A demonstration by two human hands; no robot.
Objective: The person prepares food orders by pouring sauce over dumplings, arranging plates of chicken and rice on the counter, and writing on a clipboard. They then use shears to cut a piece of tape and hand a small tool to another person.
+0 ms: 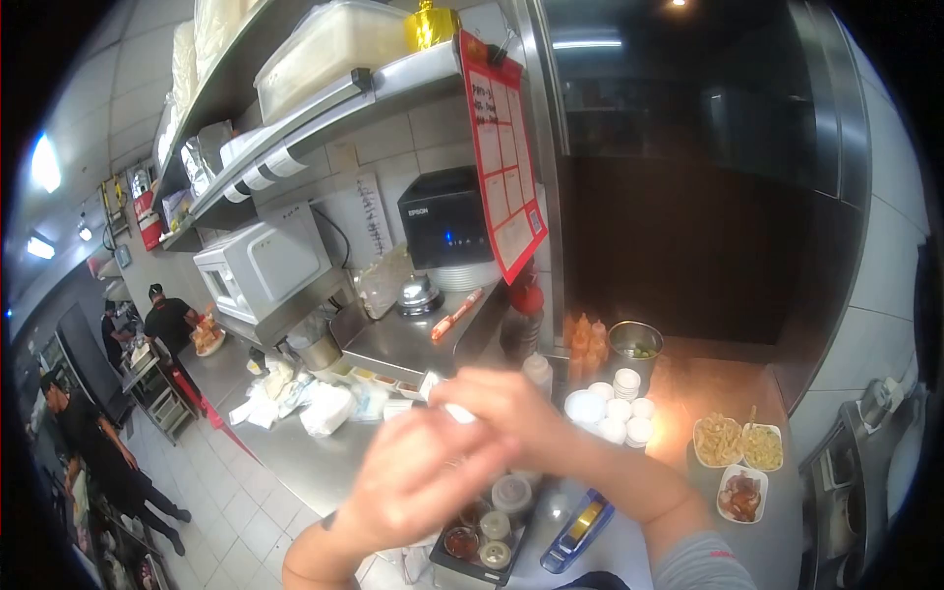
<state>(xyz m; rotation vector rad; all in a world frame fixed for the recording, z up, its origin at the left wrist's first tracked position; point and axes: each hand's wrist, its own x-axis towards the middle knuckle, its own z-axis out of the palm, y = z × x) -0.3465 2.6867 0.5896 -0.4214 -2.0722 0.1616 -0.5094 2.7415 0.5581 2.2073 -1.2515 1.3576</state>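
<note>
While both hands blur together above the steel counter (295,452), the left hand (418,482) overlaps the right hand (501,403), with a small white thing (458,414) pinched between them; whether either hand is clamped on it, I cannot tell. Just beneath them, at the counter's near edge, sits a black tray (462,565) of lidded sauce cups (510,492), a blue tape dispenser (578,529) beside it.

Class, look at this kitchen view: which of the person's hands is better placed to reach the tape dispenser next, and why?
Probably the right hand. Its forearm passes directly above the tape dispenser, while the left hand sits further left over the sauce cups. Both hands are blurred and pressed together.
</note>
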